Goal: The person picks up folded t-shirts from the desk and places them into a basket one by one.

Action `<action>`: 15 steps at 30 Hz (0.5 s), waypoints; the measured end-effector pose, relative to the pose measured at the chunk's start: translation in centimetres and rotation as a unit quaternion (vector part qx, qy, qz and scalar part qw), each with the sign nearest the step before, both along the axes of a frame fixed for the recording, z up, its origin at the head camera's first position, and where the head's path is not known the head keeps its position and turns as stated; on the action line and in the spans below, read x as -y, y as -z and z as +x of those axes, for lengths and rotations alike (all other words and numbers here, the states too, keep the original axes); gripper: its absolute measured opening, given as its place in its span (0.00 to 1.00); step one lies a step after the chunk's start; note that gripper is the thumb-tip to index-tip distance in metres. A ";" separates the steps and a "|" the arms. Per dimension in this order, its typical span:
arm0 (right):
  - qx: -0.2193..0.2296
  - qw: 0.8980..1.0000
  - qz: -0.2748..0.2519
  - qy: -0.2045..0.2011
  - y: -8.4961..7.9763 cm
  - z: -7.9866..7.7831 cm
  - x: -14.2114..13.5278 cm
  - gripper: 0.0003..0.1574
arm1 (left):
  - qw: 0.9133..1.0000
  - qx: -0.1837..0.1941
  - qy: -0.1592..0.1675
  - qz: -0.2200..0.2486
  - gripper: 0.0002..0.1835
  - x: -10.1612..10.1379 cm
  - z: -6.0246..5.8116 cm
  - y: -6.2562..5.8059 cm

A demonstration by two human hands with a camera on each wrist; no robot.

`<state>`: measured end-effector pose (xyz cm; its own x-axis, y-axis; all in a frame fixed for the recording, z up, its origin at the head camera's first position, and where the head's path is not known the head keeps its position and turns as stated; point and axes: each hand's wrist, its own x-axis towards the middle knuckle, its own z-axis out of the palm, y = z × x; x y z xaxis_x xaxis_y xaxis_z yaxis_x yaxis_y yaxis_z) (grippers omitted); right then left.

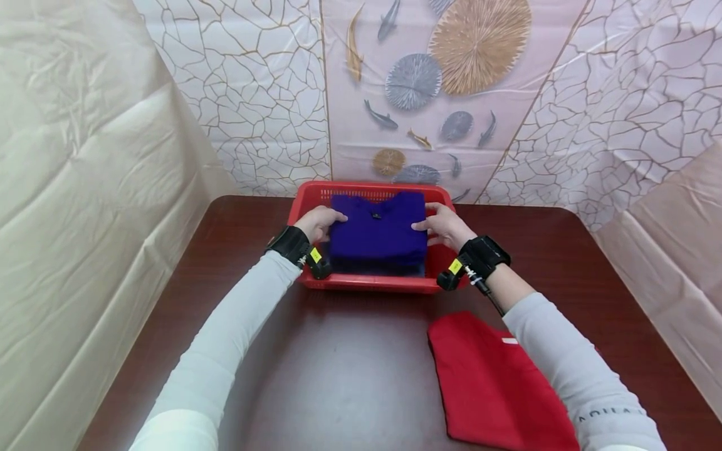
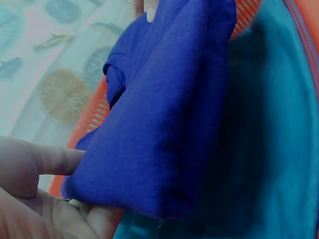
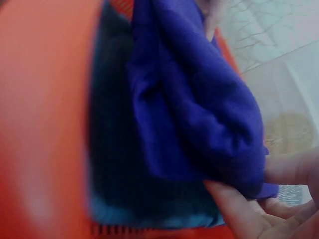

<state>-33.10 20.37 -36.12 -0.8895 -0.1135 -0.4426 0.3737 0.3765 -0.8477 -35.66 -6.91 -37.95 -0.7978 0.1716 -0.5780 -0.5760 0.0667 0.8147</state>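
Note:
A folded blue-purple shirt (image 1: 376, 233) with its neckline toward the back hangs over the red plastic basket (image 1: 369, 283). My left hand (image 1: 321, 222) pinches its left side, thumb on top and fingers underneath. On the opposite side my right hand (image 1: 442, 225) holds the shirt the same way. Under it, inside the basket, lies a dark teal folded cloth (image 2: 284, 124), mostly covered in the head view. The right wrist view shows the shirt's folded layers above that cloth, the fingers (image 3: 234, 204) beneath its edge.
A folded red shirt (image 1: 491, 382) lies on the dark brown table (image 1: 338, 369) at the front right, partly behind my right forearm. Patterned sheeting (image 1: 271, 94) hangs behind the basket, and beige sheeting (image 1: 84, 188) hangs at the left.

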 end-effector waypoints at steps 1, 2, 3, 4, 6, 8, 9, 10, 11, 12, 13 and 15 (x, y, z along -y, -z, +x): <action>0.006 1.000 0.002 -0.004 0.2 -0.1 0.0 0.52 | 1.000 0.003 0.003 -0.001 0.25 0.0 0.0 0.1; 0.014 1.000 0.003 -0.008 0.5 -0.1 0.1 0.53 | 1.000 0.007 0.007 -0.001 0.27 0.0 0.0 0.1; 0.020 1.000 0.004 -0.012 0.6 -0.2 0.1 0.54 | 1.000 0.011 0.012 -0.003 0.28 0.0 0.0 0.2; 0.026 1.000 0.005 -0.017 0.7 -0.2 0.0 0.54 | 1.000 0.014 0.017 -0.005 0.29 0.0 0.0 0.1; 0.034 0.999 0.000 -0.022 1.0 -0.4 0.0 0.55 | 0.999 0.021 0.030 -0.011 0.31 0.1 0.1 0.1; 0.038 0.999 -0.002 -0.027 1.0 -0.3 -0.1 0.56 | 0.999 0.026 0.044 -0.018 0.34 0.3 0.2 -0.1; 0.040 0.999 -0.003 -0.029 1.0 -0.3 -0.2 0.56 | 0.998 0.028 0.046 -0.022 0.35 0.4 0.3 -0.1; 0.041 0.999 -0.004 -0.030 1.0 -0.3 -0.2 0.56 | 0.998 0.029 0.043 -0.027 0.36 0.5 0.4 -0.3; 0.041 0.999 -0.003 -0.030 1.0 -0.2 -0.2 0.55 | 0.998 0.029 0.040 -0.033 0.36 0.6 0.4 -0.3; 0.038 0.999 -0.003 -0.031 1.0 -0.2 -0.2 0.54 | 0.998 0.023 0.038 -0.044 0.37 0.7 0.4 -0.4; 0.033 0.999 0.002 -0.033 0.9 -0.1 -0.3 0.52 | 0.998 0.014 0.038 -0.057 0.37 0.8 0.4 -0.3; 0.007 0.999 0.024 -0.047 0.7 0.2 -0.3 0.47 | 0.994 -0.028 0.045 -0.098 0.36 0.9 0.2 -0.4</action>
